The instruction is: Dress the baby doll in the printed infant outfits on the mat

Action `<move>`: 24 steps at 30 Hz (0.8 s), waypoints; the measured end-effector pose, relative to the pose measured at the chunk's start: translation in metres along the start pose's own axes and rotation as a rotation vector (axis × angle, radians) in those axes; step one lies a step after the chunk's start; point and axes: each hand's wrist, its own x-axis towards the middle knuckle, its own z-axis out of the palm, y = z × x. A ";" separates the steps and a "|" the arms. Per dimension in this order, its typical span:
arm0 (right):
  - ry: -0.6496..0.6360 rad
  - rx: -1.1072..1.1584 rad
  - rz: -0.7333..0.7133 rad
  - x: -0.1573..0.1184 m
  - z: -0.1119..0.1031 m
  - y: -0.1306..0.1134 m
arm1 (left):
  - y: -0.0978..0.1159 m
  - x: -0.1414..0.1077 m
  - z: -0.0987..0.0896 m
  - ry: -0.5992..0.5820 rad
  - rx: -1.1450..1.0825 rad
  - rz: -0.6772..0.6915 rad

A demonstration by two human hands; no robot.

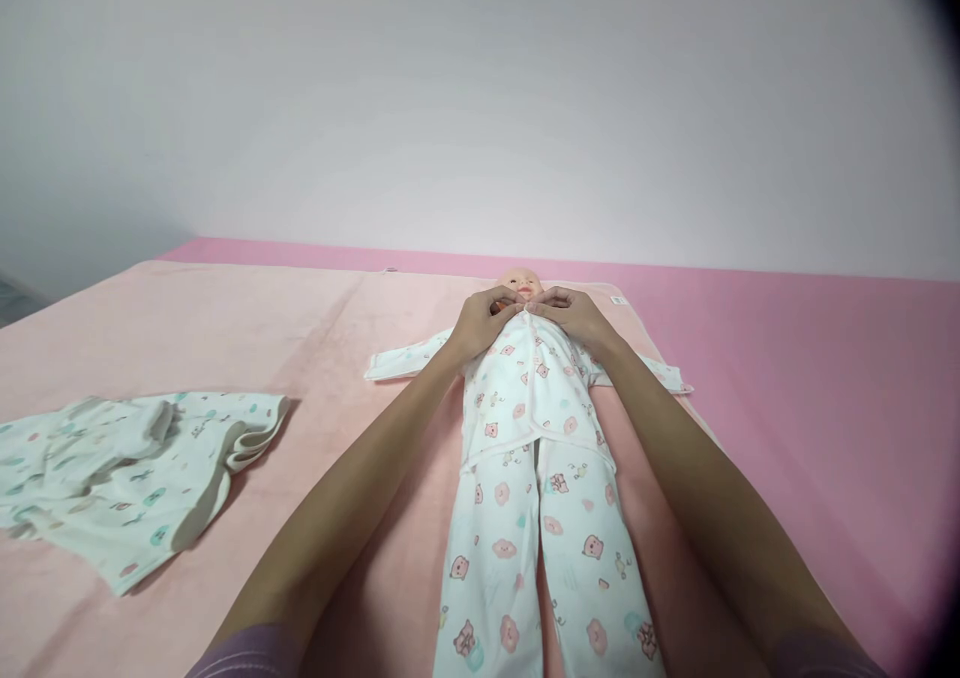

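A baby doll (523,280) lies on its back, its head at the far end. It wears a white printed baby shirt (517,398) with long sleeves stretched out to both sides, and matching baby pants (502,548) with legs toward me. My left hand (487,316) and my right hand (574,316) meet at the top of the shirt, just below the doll's chin. Fingers of both hands are pinched together on the shirt's neckline. The shirt's front edges come together down the middle. My fingertips partly hide the collar and the doll's neck.
A second set of printed baby clothes (135,458) lies loosely folded at the left. Beneath everything is a peach blanket (300,328) spread on a pink surface (810,408). A pale wall or panel (480,108) rises behind the far edge.
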 end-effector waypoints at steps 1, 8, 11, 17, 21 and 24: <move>0.001 0.010 0.005 0.000 0.000 0.000 | 0.000 0.000 0.000 -0.002 -0.002 -0.001; 0.018 -0.047 -0.056 0.002 0.002 0.003 | 0.003 0.000 -0.006 -0.061 -0.039 -0.065; 0.030 -0.129 -0.081 0.001 0.002 0.001 | 0.011 -0.002 -0.009 -0.081 -0.078 -0.148; 0.071 -0.436 -0.239 -0.002 0.006 -0.014 | 0.023 0.000 -0.004 0.007 -0.137 -0.387; 0.025 -0.557 -0.347 -0.001 0.007 -0.021 | 0.018 0.005 0.000 0.043 -0.202 -0.494; 0.010 -0.588 -0.354 0.001 0.007 -0.020 | 0.013 0.006 0.002 0.060 -0.196 -0.511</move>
